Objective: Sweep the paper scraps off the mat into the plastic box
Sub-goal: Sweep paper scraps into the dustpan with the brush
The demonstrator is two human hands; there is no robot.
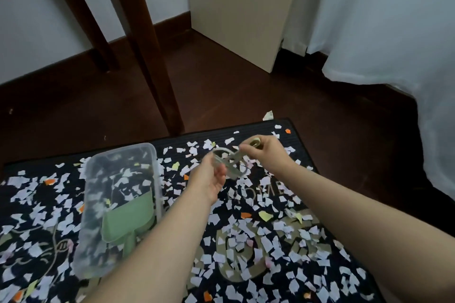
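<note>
White, orange and yellow paper scraps litter the dark printed mat around a clear plastic box holding a green dustpan; above, left hand and right hand both grip a blurred pale-green object.

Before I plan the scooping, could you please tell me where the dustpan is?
Head view: the dustpan lies in the box on the left of the mat, at its near right corner, beside the left forearm.
</note>
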